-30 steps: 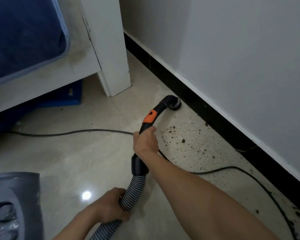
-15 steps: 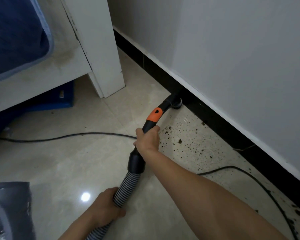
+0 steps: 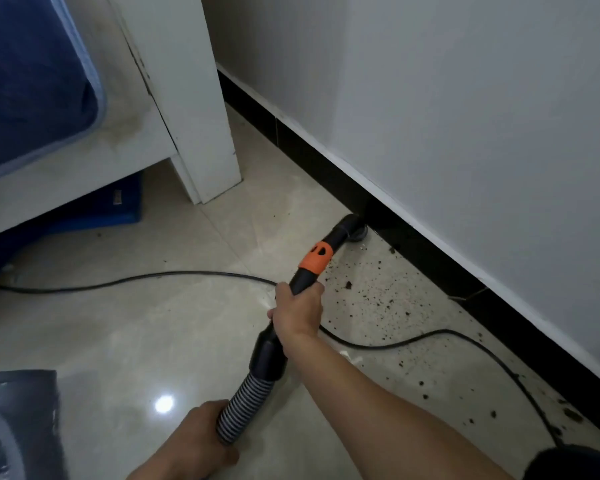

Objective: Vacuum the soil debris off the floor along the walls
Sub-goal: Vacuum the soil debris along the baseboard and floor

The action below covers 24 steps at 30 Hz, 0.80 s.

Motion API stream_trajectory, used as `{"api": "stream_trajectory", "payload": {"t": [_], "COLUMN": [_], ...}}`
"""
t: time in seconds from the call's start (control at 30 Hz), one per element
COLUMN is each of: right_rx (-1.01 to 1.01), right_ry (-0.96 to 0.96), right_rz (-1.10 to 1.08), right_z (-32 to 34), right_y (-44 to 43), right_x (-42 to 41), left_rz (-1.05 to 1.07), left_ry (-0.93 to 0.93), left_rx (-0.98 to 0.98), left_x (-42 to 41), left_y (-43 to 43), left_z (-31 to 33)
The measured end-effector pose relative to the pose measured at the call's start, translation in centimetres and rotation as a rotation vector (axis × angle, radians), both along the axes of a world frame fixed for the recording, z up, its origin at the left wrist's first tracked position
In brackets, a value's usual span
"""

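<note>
Tiled floor (image 3: 153, 334): pale, glossy. The strip along the wall (image 3: 465, 133) and its black skirting (image 3: 426, 258) is the work area. Judgement on progress: partway, nearer the start than the end. Tile between the white bed post (image 3: 201, 109) and the nozzle (image 3: 355, 230) looks mostly free of crumbs. From the nozzle toward the right edge of the floor the soil debris (image 3: 371, 292) lies thick, with larger clods at the lower right by the skirting. Most of the visible scatter is left to do.

Grey vacuum body (image 3: 14, 424): lower left corner of the view, only partly in frame.

Black power cord (image 3: 136, 280): runs across the floor from under the bed, passes beneath the outstretched forearm and loops through the debris toward the lower right. It may get in the way of the sweep.

Ribbed hose (image 3: 245, 407): left hand (image 3: 194, 441) is wrapped round its lower end, low and close to the body, probably steadying it.

Black wand (image 3: 303, 280) with orange collar (image 3: 315, 259): right hand (image 3: 298, 311) grips it just below the collar, fist closed round the tube, back of hand up. The arm is stretched nearly straight, the forearm coming in from the lower right.

Nozzle: down on the tile at the skirting base; touching it or just beside it, cannot tell which
</note>
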State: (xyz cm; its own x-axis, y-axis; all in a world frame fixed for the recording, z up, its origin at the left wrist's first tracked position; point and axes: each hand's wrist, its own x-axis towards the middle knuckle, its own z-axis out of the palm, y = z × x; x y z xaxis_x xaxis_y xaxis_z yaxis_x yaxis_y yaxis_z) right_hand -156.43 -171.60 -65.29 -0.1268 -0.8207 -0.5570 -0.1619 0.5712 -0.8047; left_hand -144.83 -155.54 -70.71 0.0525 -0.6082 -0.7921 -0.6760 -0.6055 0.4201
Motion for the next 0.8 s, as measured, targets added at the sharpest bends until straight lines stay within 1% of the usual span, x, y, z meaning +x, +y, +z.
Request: {"api": "stream_trajectory", "payload": {"t": [0.03, 0.07, 0.13, 0.17, 0.2, 0.23, 0.27, 0.33, 0.37, 0.4, 0.43, 0.5, 0.57, 0.63, 0.7, 0.8], "right_rx": [0.003, 0.0, -0.008, -0.012, -0.012, -0.011, -0.007, 0.004, 0.011, 0.017, 0.021, 0.006, -0.006, -0.001, 0.002, 0.021], "right_ry": [0.032, 0.066, 0.141, 0.164, 0.18, 0.193, 0.213, 0.267, 0.279, 0.279, 0.263, 0.199, 0.159, 0.137, 0.109, 0.082], "right_rz": [-0.031, -0.072, -0.121, -0.121, -0.1, -0.065, -0.018, 0.067, 0.077, 0.065, 0.036, -0.054, -0.1, -0.059, 0.051, 0.212], "right_z": [-0.2, -0.4, -0.7, -0.8, -0.9, -1.0, -0.9, -0.6, -0.5, -0.4, -0.4, -0.7, -1.0, -1.1, -1.2, -0.4], "right_y": [0.7, 1.5, 3.1, 3.5, 3.4, 2.9, 2.2, 0.8, 0.3, 0.3, 0.7, 2.1, 3.0, 1.9, 0.2, -1.3], "right_x": [-0.8, -1.8, -3.3, -3.6, -3.4, -2.8, -2.0, -0.5, -0.3, -0.4, -1.0, -2.4, -3.0, -1.6, 1.5, 6.2], "left_rz": [0.022, 0.093, 0.042, 0.012, 0.061, 0.044, 0.049, 0.143, 0.093, 0.047, 0.021, 0.04, 0.04, 0.009, -0.018, 0.117], "left_ry": [-0.025, -0.071, 0.014, 0.014, 0.056, 0.069, 0.04, -0.04, -0.023, 0.022, 0.026, -0.069, -0.064, -0.045, 0.036, 0.072], "left_rx": [0.027, 0.03, -0.076, -0.099, -0.108, -0.102, -0.087, -0.017, 0.026, 0.053, 0.061, 0.057, 0.02, 0.044, 0.042, -0.016], "left_x": [-0.7, -1.5, -2.1, -2.4, -2.8, -2.9, -2.4, -1.7, -1.6, -1.4, -1.6, -2.6, -2.6, -1.6, 0.3, 2.8], "left_y": [-0.1, -0.2, 2.1, 3.1, 3.2, 2.9, 2.1, -0.1, -0.9, -1.0, -1.2, -1.4, -0.6, -0.8, -0.7, 0.0], "left_z": [0.0, 0.0, -0.8, -1.3, -2.0, -2.2, -2.1, -1.7, -1.3, -1.2, -1.0, -1.0, -1.7, -1.3, -0.1, 1.1]}}
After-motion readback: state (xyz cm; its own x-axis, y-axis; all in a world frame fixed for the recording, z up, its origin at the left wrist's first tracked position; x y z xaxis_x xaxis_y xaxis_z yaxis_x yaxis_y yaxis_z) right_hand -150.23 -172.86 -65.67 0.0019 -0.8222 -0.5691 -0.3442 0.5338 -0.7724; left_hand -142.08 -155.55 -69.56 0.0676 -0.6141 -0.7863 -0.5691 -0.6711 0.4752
